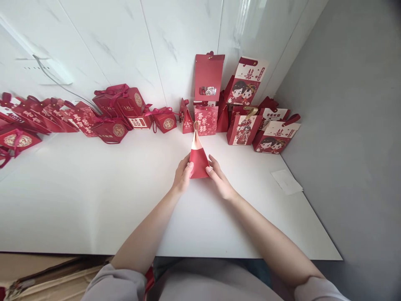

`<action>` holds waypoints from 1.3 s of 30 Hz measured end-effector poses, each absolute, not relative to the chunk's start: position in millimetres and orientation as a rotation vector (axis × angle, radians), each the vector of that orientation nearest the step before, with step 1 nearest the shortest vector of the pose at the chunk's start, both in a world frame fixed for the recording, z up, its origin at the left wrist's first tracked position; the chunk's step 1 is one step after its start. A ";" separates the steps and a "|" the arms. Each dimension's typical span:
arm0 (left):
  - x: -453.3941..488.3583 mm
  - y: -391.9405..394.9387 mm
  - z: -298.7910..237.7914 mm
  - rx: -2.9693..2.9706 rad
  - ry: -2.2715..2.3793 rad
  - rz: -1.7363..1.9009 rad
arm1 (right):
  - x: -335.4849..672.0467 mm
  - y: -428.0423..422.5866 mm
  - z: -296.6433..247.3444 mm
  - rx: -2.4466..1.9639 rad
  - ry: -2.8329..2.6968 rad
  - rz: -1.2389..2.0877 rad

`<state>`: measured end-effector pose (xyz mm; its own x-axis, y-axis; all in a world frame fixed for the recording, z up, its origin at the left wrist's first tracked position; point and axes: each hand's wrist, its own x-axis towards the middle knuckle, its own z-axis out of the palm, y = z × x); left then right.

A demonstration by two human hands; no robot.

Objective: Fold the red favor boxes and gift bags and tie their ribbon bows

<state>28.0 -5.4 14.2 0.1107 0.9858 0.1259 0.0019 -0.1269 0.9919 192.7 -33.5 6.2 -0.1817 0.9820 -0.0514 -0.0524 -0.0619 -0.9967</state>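
Note:
A small red pyramid-shaped gift box [198, 161] with a pale pink top and a thin loop handle stands upright on the white table [94, 196]. My left hand [182, 175] grips its lower left side, fingers closed on it. My right hand [219, 179] holds its lower right corner, thumb pressed against the box.
Several red wedding gift boxes and bags line the marble wall: a row at the left [62, 115], small ones in the middle [164, 119], taller printed bags at the right [246, 81]. A white slip of paper [286, 181] lies near the table's right edge. A grey wall stands at the right.

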 end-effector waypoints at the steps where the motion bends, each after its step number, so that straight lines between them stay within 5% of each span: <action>1: 28.2 -5.5 15.0 1.366 1.061 1.209 | 192.1 -33.9 6.9 -1.125 -1.279 1.394; 11: 22.2 0.5 16.8 1.298 0.828 1.200 | 187.6 -32.9 -2.7 -0.980 -1.259 1.389; 23: 10.2 14.5 -6.1 1.032 1.241 1.570 | 185.3 -46.7 7.8 -0.881 -1.498 0.783; 33: 20.3 4.3 5.2 0.956 1.162 1.135 | 188.8 -37.9 -9.3 -0.962 -1.427 0.823; 39: 18.0 4.4 11.8 0.982 1.191 0.991 | 189.9 -38.5 -4.8 -1.064 -1.500 0.580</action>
<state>18.0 4.4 11.8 0.1010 0.9597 -0.2623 -0.0832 0.2708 0.9590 189.9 -38.5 -4.8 0.0609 0.8611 0.5048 0.2977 0.4671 -0.8326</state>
